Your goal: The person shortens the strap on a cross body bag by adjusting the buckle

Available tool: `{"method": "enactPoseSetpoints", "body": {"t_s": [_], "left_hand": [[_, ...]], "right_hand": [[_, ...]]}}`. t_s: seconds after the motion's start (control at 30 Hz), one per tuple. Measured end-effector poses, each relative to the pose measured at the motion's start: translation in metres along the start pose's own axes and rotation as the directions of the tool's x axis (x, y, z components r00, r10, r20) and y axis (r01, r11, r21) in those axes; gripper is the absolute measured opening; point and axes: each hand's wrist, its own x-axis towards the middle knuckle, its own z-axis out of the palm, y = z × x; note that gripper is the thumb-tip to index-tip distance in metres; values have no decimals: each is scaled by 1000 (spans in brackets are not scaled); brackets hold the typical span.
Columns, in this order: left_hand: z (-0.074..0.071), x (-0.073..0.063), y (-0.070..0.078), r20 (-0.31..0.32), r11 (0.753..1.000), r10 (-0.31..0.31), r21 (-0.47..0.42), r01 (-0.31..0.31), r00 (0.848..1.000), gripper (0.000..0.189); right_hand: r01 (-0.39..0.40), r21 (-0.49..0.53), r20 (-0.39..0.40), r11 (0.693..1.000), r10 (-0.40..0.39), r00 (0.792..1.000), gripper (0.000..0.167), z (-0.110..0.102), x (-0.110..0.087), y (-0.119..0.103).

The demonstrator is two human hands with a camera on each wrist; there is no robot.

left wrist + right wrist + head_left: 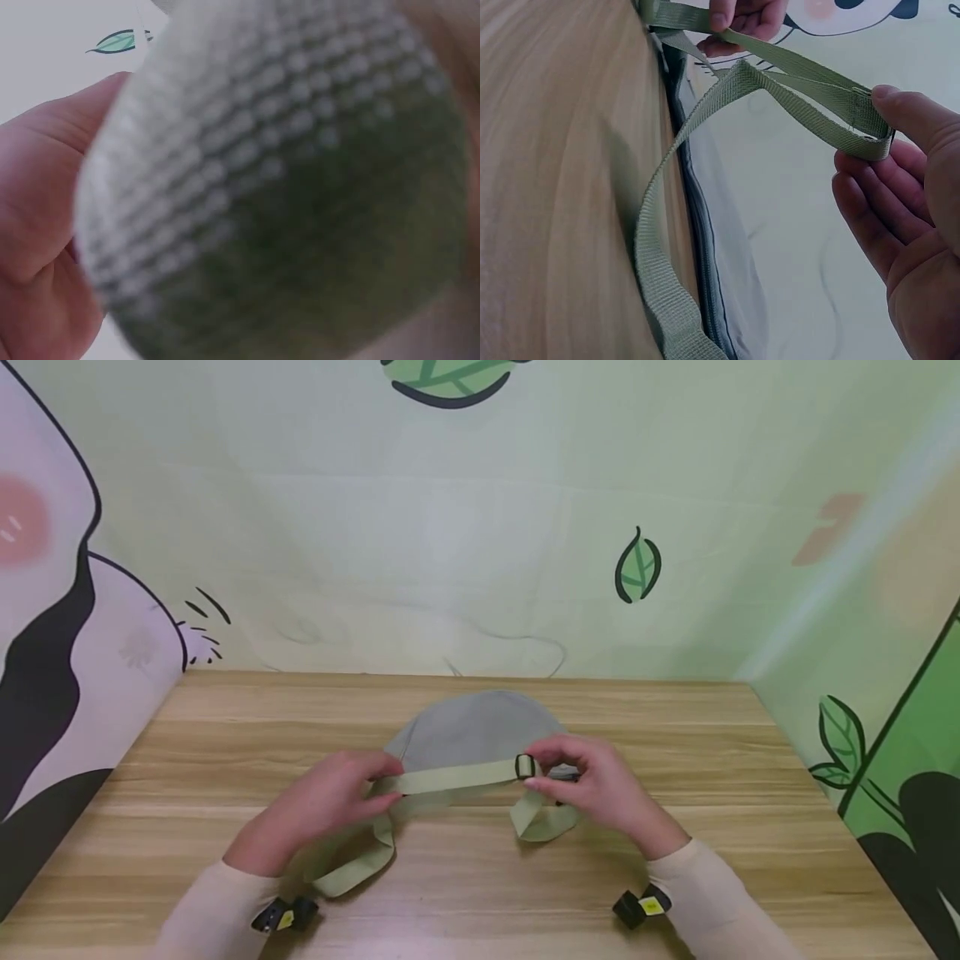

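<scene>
A grey bag (480, 727) with a rounded top and a dark zipper (697, 225) lies on the wooden table. Its pale green webbing strap (457, 777) is stretched level between both hands. With thumb and fingers my left hand (337, 789) pinches the strap at the left. At the other end my right hand (592, 781) pinches it by a small black slide buckle (525, 767). Below each hand hangs a loop of strap. In the left wrist view a blurred stretch of strap (285, 172) covers most of the left hand.
The wooden table (480, 893) runs back to a printed wall cloth (337, 543) with leaves and cartoon figures. Each wrist wears a small black camera, one at the left (285, 914) and one at the right (641, 906).
</scene>
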Motion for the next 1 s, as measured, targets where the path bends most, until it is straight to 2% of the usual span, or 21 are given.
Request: {"method": "enactPoseSetpoints", "body": {"t_s": [0.2,0.3,0.4,0.53,0.67,0.77,0.87,1.0], "left_hand": [[-2,3,1,55,1000,-26,-10,27,998,23],[0,8,7,64,997,-46,-51,49,997,31],[5,17,18,36,993,-32,-116,36,999,38],[13,32,37,0,980,39,-194,-38,999,44],[19,44,52,-20,974,104,-198,-106,994,42],[22,47,59,-45,973,116,-197,-123,992,32],[22,46,60,-78,967,102,-226,-117,992,23],[19,42,58,-110,962,91,-247,-116,990,22]], "right_hand": [[34,-5,-3,999,-34,999,28,3,1,-3],[72,-22,-6,997,-72,997,28,6,4,-6],[110,-19,-3,994,-110,994,28,12,8,-8],[139,16,4,990,-139,990,28,21,13,-12],[156,59,10,986,-156,988,29,29,16,-14],[153,102,24,983,-156,987,30,33,17,-13],[137,152,48,979,-145,988,31,33,17,-11],[139,177,73,974,-154,985,31,31,13,-4]]}}
